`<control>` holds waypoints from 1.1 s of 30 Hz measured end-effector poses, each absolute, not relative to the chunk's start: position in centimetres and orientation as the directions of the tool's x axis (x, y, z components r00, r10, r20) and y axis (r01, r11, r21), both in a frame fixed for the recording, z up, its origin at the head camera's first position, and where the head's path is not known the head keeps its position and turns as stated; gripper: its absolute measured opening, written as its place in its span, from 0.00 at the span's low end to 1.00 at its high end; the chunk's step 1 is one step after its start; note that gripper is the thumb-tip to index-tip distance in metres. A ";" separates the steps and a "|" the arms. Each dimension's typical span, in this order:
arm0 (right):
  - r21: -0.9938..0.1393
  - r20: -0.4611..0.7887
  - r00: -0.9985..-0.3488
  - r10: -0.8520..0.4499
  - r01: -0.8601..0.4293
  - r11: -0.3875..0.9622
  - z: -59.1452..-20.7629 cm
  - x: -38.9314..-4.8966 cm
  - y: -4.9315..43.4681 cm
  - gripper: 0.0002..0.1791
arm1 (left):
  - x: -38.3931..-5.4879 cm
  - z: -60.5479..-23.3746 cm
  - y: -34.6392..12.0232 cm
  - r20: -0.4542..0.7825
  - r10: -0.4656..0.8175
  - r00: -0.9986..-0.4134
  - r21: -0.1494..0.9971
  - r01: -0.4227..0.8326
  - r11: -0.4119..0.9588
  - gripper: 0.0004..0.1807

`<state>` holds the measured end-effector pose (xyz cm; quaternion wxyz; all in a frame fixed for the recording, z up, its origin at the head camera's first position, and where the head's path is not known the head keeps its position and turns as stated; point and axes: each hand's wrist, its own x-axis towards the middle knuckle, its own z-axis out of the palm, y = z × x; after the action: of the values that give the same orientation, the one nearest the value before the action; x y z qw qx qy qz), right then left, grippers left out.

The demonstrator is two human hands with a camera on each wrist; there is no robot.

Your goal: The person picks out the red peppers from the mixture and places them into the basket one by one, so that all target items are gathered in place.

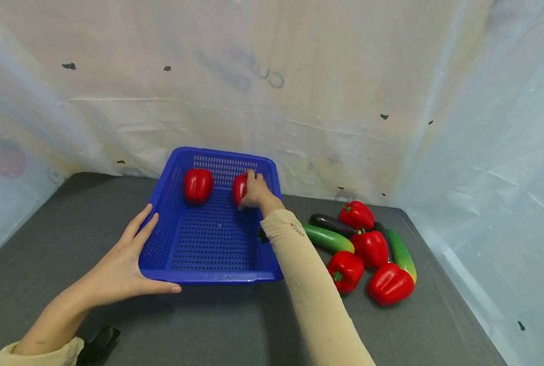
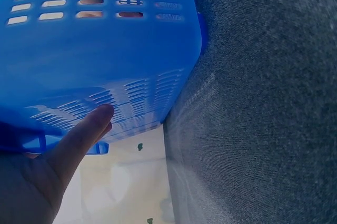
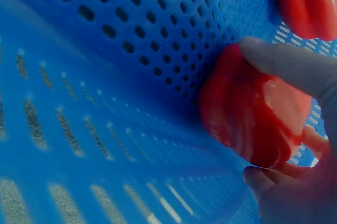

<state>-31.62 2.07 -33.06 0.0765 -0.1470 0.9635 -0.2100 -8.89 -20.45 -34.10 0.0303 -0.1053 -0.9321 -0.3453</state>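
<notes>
The blue basket (image 1: 208,278) sits on the gray counter (image 1: 208,325). Inside it, near its far right corner, the right hand (image 1: 258,194) has its fingers clamped on a shiny red pepper (image 1: 239,188). The left hand (image 1: 116,269) is at the basket's near left corner, with its fingers spread apart and touching the side. Another red pepper (image 1: 198,186) is in the basket's far left part. To the right of the basket there is a bunch: four big red peppers (image 1: 371,249), two green cucumbers (image 1: 402,254) and two dark eggplants (image 1: 333,223). The cream right sleeve (image 1: 313,274) crosses over the basket's right edge and hides a bit of it. Behind the basket hangs a pale plastic sheet (image 1: 299,137).
</notes>
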 end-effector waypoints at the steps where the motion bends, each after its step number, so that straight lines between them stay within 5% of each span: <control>1: -0.430 -0.089 -0.945 -0.315 -0.249 0.868 -33.1 -31.6 2.1 0.53 | -8.9 -34.1 -20.4 0.129 0.175 -0.976 0.638 0.217 0.739 0.76; 16: -0.623 -0.019 -0.951 -0.309 -0.230 0.747 -31.7 -31.1 3.0 0.46 | -8.9 -34.2 -20.3 0.139 0.176 -0.975 0.649 0.223 0.727 0.76; 33: -0.661 0.044 -0.934 -0.354 -0.293 0.691 -29.3 -30.4 4.2 0.42 | -9.2 -34.0 -20.8 0.143 0.188 -0.972 0.633 0.236 0.738 0.76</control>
<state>-30.41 4.20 -29.35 0.0432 -0.1760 0.9185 -0.3514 -9.20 -20.83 -34.00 0.0350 -0.1136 -0.9315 -0.3439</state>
